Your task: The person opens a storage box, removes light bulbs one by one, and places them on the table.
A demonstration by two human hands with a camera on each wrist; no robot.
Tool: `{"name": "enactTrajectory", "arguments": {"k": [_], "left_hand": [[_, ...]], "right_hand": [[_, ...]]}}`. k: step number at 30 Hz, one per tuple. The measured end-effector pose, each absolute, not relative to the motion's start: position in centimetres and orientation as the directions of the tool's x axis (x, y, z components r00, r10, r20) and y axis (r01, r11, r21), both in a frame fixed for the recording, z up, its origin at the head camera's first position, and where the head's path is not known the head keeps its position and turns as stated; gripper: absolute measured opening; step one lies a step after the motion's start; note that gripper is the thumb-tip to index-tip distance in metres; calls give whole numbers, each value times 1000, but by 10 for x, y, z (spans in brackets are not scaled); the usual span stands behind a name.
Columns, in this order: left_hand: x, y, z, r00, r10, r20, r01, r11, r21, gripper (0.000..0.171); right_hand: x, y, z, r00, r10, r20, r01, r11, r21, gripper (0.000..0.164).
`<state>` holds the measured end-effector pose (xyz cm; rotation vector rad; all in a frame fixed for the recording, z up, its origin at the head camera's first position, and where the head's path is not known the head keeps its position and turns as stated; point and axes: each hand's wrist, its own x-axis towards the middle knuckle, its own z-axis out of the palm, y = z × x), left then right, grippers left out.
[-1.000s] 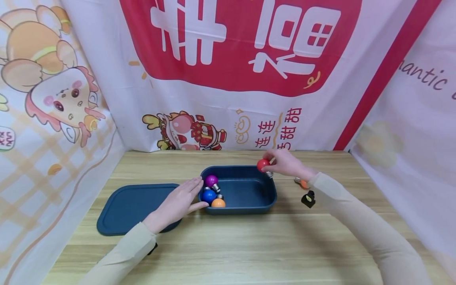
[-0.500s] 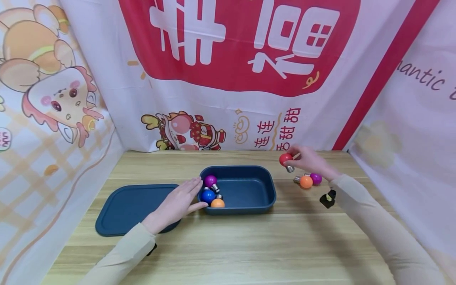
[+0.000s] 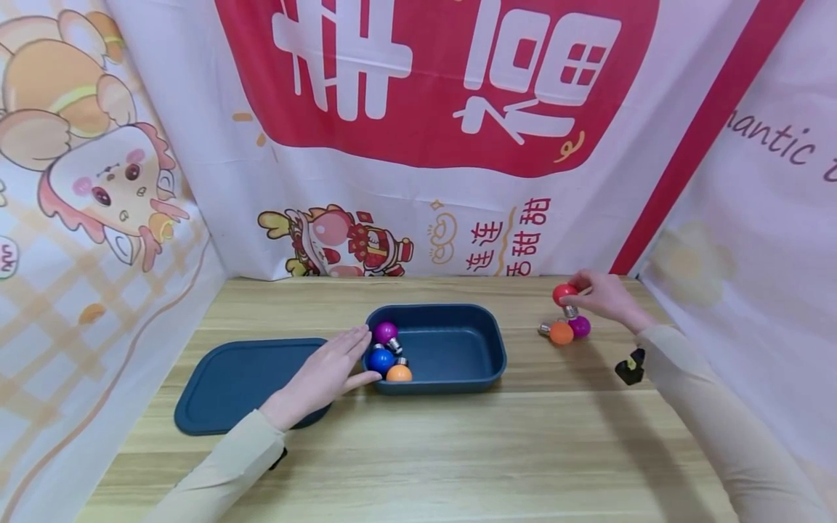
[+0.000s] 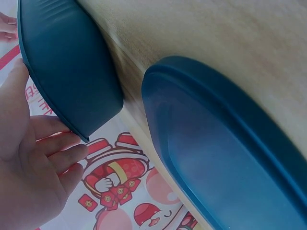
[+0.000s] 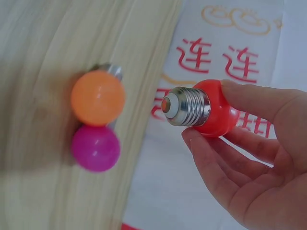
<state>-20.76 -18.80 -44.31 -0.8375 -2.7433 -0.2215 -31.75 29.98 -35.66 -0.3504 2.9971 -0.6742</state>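
Observation:
My right hand [image 3: 608,296] pinches a red light bulb [image 5: 218,108] by its round globe, its silver screw base pointing away from the palm. The bulb is held above the table, over an orange bulb [image 5: 98,98] and a purple bulb [image 5: 96,148] that lie side by side. With straight fingers my left hand [image 3: 330,369] rests against the left end of a dark blue box [image 3: 451,386]. Inside that end of the box lie another purple bulb [image 3: 386,333], a blue bulb [image 3: 381,361] and a second orange bulb [image 3: 399,373].
A flat dark blue lid [image 3: 235,385] lies on the wooden table [image 3: 418,457] left of the box, partly behind my left forearm. Printed cloth [image 3: 431,174] hangs along the table's back edge and both sides.
From above the box's right end, my right hand has carried the red bulb rightward to above the loose orange and purple bulbs. My left hand stays at the box.

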Motion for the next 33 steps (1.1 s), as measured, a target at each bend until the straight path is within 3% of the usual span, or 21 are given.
{"name": "enactTrajectory", "arguments": {"k": [7,15,33], "left_hand": [[-208,-188,-444,-799,525,294,564,823,66,77],[-208,-189,-444,-796,530,293,568,821,60,77],[-206,-189,-442,-801,525,287,566,821,78,78]], "right_hand": [[-321,327,-369,-985,-173,-23,-148,896,-419,44],[-322,351,-378,-984,-176,39,-176,897,-406,42],[-311,381,-397,-983,-184,-8,-163,893,-419,39]]}}
